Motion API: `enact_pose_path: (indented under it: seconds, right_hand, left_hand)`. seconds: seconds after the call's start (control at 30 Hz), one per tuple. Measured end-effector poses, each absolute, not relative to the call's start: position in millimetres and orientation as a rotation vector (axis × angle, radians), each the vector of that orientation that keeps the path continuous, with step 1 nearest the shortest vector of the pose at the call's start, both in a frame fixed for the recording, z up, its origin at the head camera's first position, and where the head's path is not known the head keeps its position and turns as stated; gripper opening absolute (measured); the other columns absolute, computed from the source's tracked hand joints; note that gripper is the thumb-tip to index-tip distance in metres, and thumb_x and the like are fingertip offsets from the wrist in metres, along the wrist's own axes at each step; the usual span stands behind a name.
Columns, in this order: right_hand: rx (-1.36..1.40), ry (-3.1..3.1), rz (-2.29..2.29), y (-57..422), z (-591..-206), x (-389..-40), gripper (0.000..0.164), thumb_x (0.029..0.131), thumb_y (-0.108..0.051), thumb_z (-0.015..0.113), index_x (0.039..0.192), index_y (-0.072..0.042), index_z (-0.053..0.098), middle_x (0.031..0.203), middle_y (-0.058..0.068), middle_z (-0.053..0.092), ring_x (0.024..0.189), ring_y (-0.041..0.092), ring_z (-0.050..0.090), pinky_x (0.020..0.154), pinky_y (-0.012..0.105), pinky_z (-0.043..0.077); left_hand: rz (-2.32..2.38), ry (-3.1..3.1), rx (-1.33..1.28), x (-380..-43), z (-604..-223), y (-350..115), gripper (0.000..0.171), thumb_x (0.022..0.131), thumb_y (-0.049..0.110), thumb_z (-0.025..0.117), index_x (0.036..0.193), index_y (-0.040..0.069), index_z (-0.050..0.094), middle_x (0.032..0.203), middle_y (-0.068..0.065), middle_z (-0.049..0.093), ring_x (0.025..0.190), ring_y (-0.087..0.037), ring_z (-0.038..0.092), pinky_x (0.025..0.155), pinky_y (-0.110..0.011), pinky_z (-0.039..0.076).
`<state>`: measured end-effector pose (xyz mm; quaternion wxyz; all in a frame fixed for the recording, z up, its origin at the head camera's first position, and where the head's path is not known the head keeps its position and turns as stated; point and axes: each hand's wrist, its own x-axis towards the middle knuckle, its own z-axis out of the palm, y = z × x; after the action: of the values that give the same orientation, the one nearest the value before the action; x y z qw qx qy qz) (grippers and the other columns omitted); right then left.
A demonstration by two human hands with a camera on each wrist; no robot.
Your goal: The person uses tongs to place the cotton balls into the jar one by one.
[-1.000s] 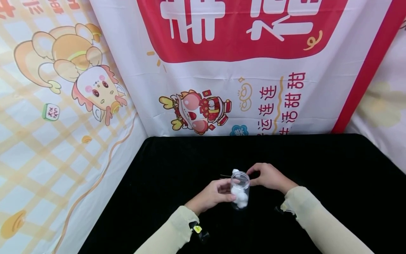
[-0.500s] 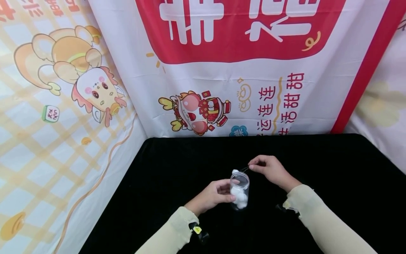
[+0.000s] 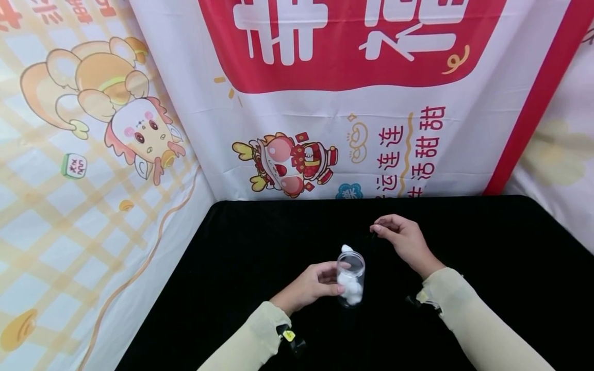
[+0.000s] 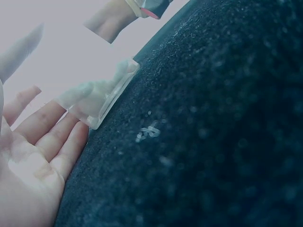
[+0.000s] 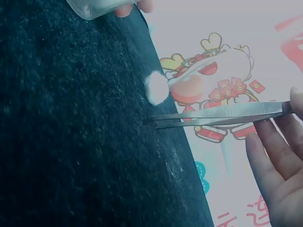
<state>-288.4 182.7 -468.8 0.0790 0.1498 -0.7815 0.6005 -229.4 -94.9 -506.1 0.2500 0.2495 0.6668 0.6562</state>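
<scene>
My left hand (image 3: 313, 285) holds a clear open-topped jar (image 3: 357, 275) upright on the black table, fingers and thumb around its left side. White cotton balls (image 3: 351, 288) fill its lower part. In the left wrist view, glare washes out most of the jar (image 4: 102, 97) above the left hand (image 4: 40, 163). One loose cotton ball (image 3: 346, 248) lies just behind the jar. My right hand (image 3: 405, 239) is to the right and farther back, pinching metal tweezers (image 5: 222, 114) by the rear end. The tweezers' tips are slightly parted, near the cotton ball (image 5: 157, 88), with nothing visible between them.
The black cloth-covered table (image 3: 260, 237) ends at a white printed curtain (image 3: 213, 129) behind. A checked, patterned sheet (image 3: 93, 216) hangs along the left. Both wrists wear small devices over pale sleeves (image 3: 246, 335).
My right hand has moved away from the jar's mouth, back and to the right, with the tweezers. The left hand keeps the jar in place. The loose cotton ball has shifted slightly.
</scene>
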Motion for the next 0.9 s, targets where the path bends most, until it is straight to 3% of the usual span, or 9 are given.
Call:
enact_pose_path:
  seconds: [0.1, 0.27, 0.4, 0.53, 0.7, 0.9]
  right_hand:
    - [0.442, -2.431, 1.686, 183.3, -469.3, -289.3, 0.02, 0.089, -0.024, 0.073, 0.097, -0.006, 0.068, 0.097, 0.007, 0.071, 0.087, 0.019, 0.066, 0.072, 0.026, 0.054]
    - [0.375, -2.612, 1.487, 188.5, -468.9, -291.6, 0.018, 0.088, -0.025, 0.074, 0.095, -0.01, 0.067, 0.096, 0.004, 0.069, 0.084, 0.016, 0.065, 0.071, 0.033, 0.054]
    - [0.303, -2.49, 1.788, 191.1, -470.9, -292.9, 0.024, 0.088, -0.018, 0.074, 0.099, 0.001, 0.064, 0.1, 0.012, 0.067, 0.087, 0.017, 0.068, 0.077, 0.039, 0.057]
    - [0.301, -2.195, 2.111, 185.4, -476.1, -293.0, 0.031, 0.087, -0.011, 0.073, 0.104, 0.011, 0.059, 0.103, 0.018, 0.067, 0.09, 0.019, 0.069, 0.079, 0.037, 0.055]
    - [0.27, -2.102, 2.13, 175.8, -481.7, -290.6, 0.03, 0.085, -0.011, 0.075, 0.103, 0.009, 0.061, 0.092, 0.012, 0.071, 0.086, 0.019, 0.07, 0.077, 0.034, 0.056]
    - [0.25, -2.162, 2.105, 168.1, -488.9, -289.4, 0.029, 0.085, -0.01, 0.076, 0.104, 0.007, 0.062, 0.092, 0.013, 0.07, 0.084, 0.019, 0.07, 0.077, 0.033, 0.056]
  left_hand:
    - [1.792, 1.807, 0.673, -229.5, -504.9, -94.4, 0.046, 0.092, 0.014, 0.068, 0.135, 0.014, 0.056, 0.129, -0.005, 0.058, 0.115, -0.022, 0.058, 0.095, -0.036, 0.048]
    - [1.794, 1.785, 0.628, -229.0, -503.0, -93.7, 0.046, 0.091, 0.01, 0.066, 0.135, 0.016, 0.056, 0.131, -0.004, 0.056, 0.118, -0.021, 0.057, 0.095, -0.037, 0.048]
    - [1.798, 1.795, 0.627, -228.3, -502.4, -93.2, 0.046, 0.091, 0.009, 0.066, 0.135, 0.014, 0.056, 0.13, -0.005, 0.057, 0.117, -0.022, 0.057, 0.095, -0.037, 0.049]
    - [1.8, 1.799, 0.629, -228.1, -501.6, -93.9, 0.046, 0.091, 0.009, 0.067, 0.135, 0.013, 0.056, 0.13, -0.006, 0.056, 0.117, -0.023, 0.057, 0.095, -0.037, 0.049]
    - [1.801, 1.793, 0.628, -227.9, -500.2, -93.8, 0.046, 0.092, 0.008, 0.066, 0.137, 0.011, 0.055, 0.13, -0.005, 0.057, 0.118, -0.023, 0.056, 0.095, -0.036, 0.048]
    - [1.809, 1.781, 0.616, -227.2, -498.8, -93.3, 0.046, 0.092, 0.007, 0.065, 0.137, 0.012, 0.054, 0.13, -0.004, 0.057, 0.117, -0.023, 0.057, 0.094, -0.036, 0.049]
